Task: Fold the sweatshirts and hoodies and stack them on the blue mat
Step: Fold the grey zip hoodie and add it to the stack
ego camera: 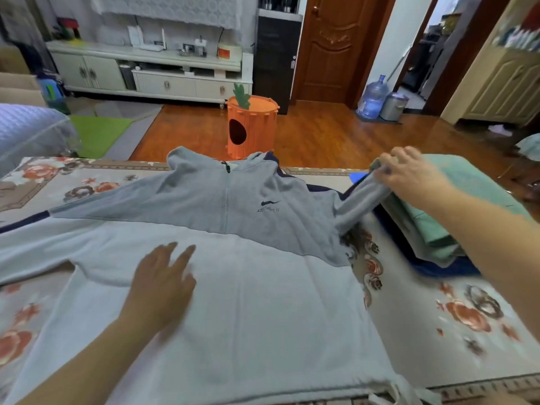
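A grey and pale blue hoodie (pixel 251 287) with a zip and a dark logo lies face up across the floral cover, hood toward the far edge. My left hand (pixel 163 282) rests flat with straight fingers on its pale lower body. My right hand (pixel 409 171) grips the end of the grey right sleeve (pixel 359 200) and holds it lifted above the cover. The left sleeve stretches flat toward the left edge. At the right, folded green and grey garments (pixel 438 226) are stacked on the blue mat (pixel 447 268).
The floral cover (pixel 438 323) spans the whole work surface. Beyond its far edge stand an orange carrot-shaped bin (pixel 251 127) on the wooden floor, a white cabinet (pixel 152 74), a water jug (pixel 372 97) and a wooden door (pixel 327 48).
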